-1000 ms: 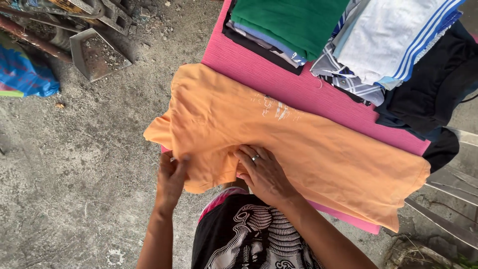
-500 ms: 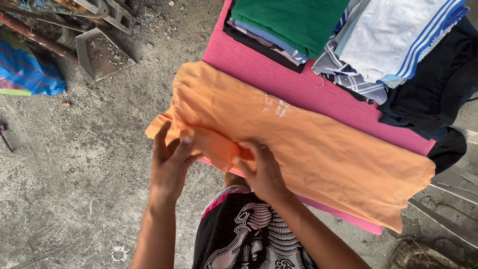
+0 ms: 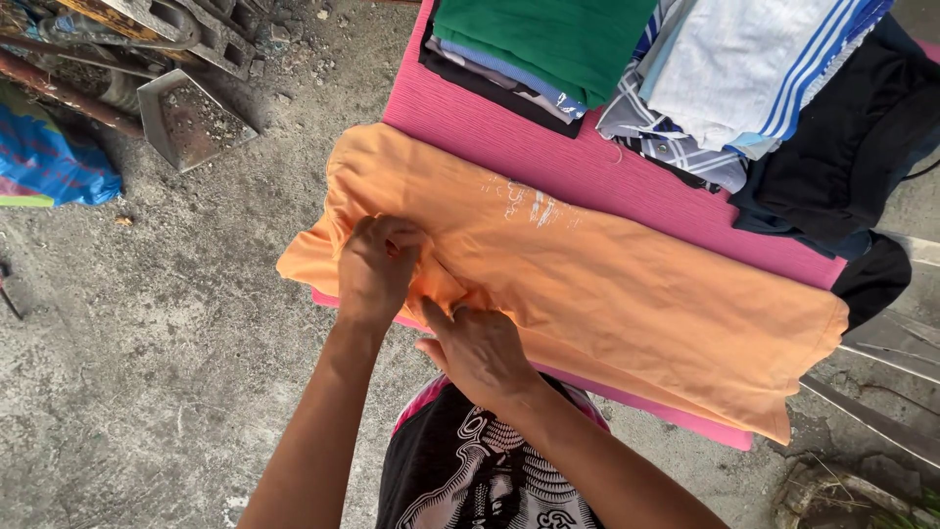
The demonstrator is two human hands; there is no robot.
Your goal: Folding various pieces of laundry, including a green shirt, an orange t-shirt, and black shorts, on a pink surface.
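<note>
Both hands pinch a fold of the orange shirt: left hand at ten o'clock, right hand nearer me. I judge it soft, light; best held at its edges.

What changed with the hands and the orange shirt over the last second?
The left hand moved up from the near edge onto the orange shirt, carrying the sleeve flap inward, and now pinches it there. The right hand slid back toward the near edge, pressing the fold. The stacked clothes and pink mat stayed as they were.
</note>
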